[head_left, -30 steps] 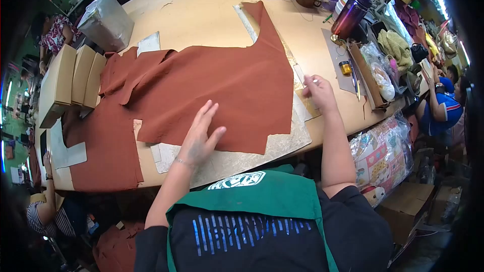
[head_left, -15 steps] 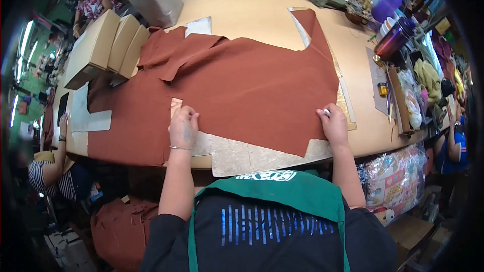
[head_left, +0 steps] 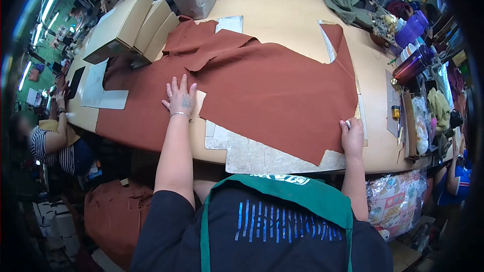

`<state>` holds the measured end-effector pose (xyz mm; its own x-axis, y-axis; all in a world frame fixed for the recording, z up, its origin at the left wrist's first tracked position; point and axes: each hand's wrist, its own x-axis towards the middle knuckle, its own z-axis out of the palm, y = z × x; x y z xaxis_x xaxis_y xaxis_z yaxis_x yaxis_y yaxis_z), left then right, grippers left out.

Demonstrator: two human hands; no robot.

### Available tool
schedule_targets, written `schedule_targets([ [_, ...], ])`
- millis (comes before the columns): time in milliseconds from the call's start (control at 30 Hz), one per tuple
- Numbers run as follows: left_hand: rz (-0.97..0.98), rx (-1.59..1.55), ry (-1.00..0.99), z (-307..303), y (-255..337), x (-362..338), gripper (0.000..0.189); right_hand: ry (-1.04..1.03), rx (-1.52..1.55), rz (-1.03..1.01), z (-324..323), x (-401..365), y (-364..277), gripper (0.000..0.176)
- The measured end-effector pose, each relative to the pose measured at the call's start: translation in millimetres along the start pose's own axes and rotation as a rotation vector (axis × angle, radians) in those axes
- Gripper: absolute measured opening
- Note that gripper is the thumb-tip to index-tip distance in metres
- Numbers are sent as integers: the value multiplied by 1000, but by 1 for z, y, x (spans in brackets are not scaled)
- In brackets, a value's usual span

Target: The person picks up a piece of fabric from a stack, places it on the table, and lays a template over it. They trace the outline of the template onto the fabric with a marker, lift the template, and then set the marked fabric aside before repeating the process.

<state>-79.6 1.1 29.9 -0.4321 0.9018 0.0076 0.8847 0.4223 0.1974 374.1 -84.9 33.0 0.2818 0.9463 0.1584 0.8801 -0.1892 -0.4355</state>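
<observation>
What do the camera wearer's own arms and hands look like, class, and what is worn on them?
Short black sleeves leave both forearms bare. The left hand has a faint dark marking on its back, and a thin, pale bracelet circles that wrist. The right hand shows no bracelet; neither wears a glove.

Long bright tube lights (head_left: 50, 5) glow against the green wall (head_left: 59, 26) beyond a broad, pale tan worktable (head_left: 282, 0).

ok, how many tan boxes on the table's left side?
3, side by side: large left box, middle box, right box nearest the cloth. More may be hidden behind.
</observation>
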Motion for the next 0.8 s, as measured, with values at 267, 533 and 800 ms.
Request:
schedule_targets([
  [267,-88,37,-28,1,-12,41,57,218,74,-11,-3,3,10,26],
  [533,88,-97,173,8,7,107,67,104,49,-20,-4,12,7,14],
  [800,-1,-62,-5,-1,16,166,48,175,145,252,-53,-3,73,23],
])
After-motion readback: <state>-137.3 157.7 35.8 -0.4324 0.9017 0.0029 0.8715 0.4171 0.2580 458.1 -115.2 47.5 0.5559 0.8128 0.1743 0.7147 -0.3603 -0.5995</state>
